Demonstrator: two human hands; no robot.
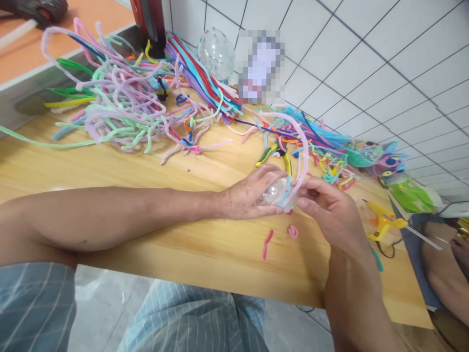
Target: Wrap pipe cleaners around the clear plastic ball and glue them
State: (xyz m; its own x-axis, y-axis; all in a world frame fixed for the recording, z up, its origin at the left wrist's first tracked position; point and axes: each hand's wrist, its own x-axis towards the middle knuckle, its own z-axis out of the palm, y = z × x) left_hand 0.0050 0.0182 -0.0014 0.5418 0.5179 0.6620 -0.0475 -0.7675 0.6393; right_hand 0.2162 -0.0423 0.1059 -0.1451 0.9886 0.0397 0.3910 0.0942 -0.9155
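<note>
My left hand is closed around a small clear plastic ball above the wooden table. A pale pink pipe cleaner arches up from the ball, and a light blue one wraps its side. My right hand pinches the pipe cleaner at the ball's right side, fingers curled. Two short pink pipe cleaner scraps lie on the table just below the hands.
A big tangle of coloured pipe cleaners covers the far left of the table, more lie at the far right. Pliers, another clear ball, a yellow glue gun, and another person's arm at right.
</note>
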